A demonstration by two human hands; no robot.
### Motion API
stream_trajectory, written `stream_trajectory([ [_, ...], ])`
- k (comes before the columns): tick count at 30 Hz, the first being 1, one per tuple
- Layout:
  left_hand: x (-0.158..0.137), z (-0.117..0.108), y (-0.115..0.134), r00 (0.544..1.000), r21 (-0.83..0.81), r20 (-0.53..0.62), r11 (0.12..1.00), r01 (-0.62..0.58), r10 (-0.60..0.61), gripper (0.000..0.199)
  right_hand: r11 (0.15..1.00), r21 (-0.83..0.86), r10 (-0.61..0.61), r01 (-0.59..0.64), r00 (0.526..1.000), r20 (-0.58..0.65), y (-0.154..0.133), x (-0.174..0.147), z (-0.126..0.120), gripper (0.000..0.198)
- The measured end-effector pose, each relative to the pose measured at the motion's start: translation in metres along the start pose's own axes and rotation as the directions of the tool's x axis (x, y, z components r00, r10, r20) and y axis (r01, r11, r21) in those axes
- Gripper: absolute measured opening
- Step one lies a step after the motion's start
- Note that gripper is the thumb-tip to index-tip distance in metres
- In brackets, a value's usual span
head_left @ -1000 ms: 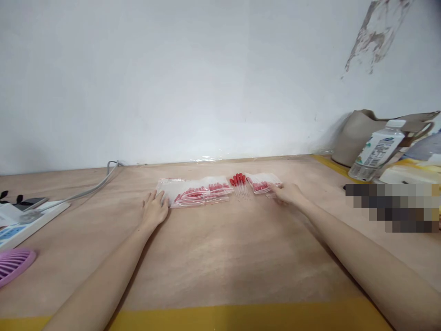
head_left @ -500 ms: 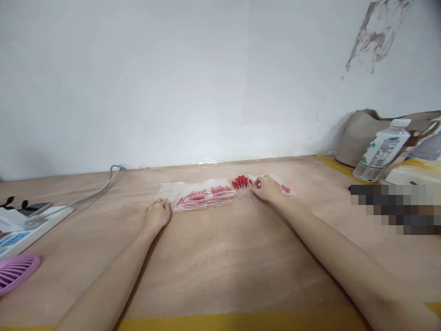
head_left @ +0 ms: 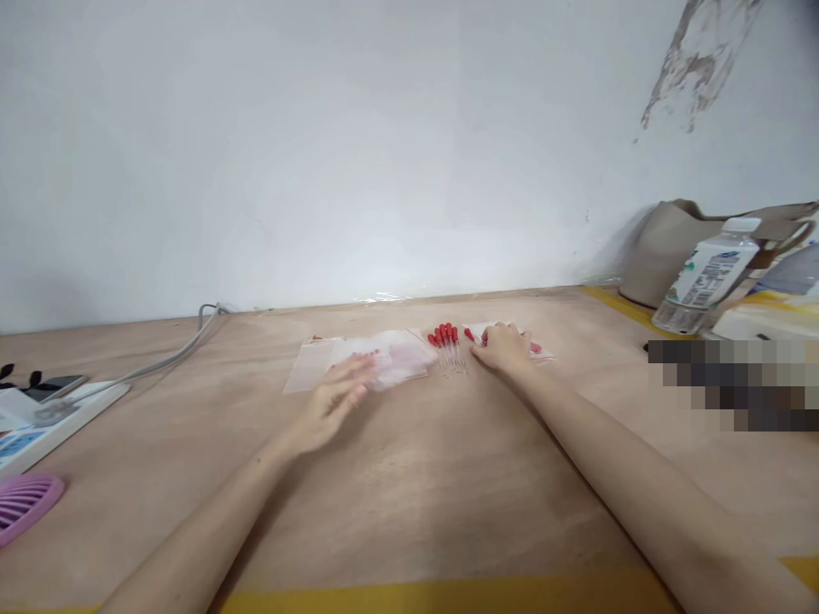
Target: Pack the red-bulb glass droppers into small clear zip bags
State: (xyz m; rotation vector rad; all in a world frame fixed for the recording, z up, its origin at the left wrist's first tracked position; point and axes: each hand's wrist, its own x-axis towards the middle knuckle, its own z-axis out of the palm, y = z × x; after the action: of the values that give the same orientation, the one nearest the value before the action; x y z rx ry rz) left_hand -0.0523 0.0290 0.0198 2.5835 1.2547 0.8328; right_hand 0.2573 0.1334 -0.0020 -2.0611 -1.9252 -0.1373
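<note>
My left hand (head_left: 329, 408) is slightly blurred, its fingers stretched out and its thumb apart. Its fingertips overlap the left part of several clear plastic zip bags (head_left: 400, 362), which are smeared by motion and show faint red inside. Slim clear droppers with red bulbs (head_left: 445, 334) lie fanned side by side on the table, bulbs towards the wall. My right hand (head_left: 505, 346) rests with curled fingers over another clear bag (head_left: 543, 353) with red pieces in it. One more red bulb (head_left: 469, 334) shows just left of these fingers; what they grip is hidden.
An empty-looking flat bag (head_left: 307, 367) lies left of the smeared ones. At the left are a power strip (head_left: 70, 418) with a grey cable (head_left: 172, 358) and a pink fan-like grille (head_left: 31, 503). A plastic bottle (head_left: 710, 277) and a grey bag (head_left: 653, 256) stand at the right.
My left hand has lifted from the flat bag and moved right to the filled bags, which have blurred. My right hand has shifted slightly right, its fingers more curled over the bag.
</note>
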Motion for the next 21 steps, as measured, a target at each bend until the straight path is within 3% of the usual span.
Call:
stream_trajectory([
  [2, -0.004, 0.009, 0.019, 0.968, -0.037, 0.239, 0.997, -0.074, 0.081, 0.035, 1.0, 0.019, -0.002, 0.002, 1.0, -0.002, 0.002, 0.001, 0.001, 0.04],
  [4, -0.007, 0.019, 0.032, 0.926, -0.051, 0.362, 0.994, -0.099, 0.111, 0.037, 0.998, 0.06, -0.023, 0.025, 0.999, -0.041, 0.002, 0.002, 0.004, 0.039],
  [11, -0.012, 0.042, 0.044, 0.906, -0.002, 0.398, 0.987, -0.159, 0.146, 0.046, 0.994, 0.111, -0.014, 0.015, 1.0, -0.009, -0.001, 0.005, 0.012, 0.036],
  [21, -0.01, 0.039, 0.051, 0.912, 0.03, 0.38, 0.983, -0.181, 0.156, 0.045, 0.991, 0.048, 0.123, -0.127, 0.989, 0.077, -0.015, 0.015, 0.012, 0.055],
])
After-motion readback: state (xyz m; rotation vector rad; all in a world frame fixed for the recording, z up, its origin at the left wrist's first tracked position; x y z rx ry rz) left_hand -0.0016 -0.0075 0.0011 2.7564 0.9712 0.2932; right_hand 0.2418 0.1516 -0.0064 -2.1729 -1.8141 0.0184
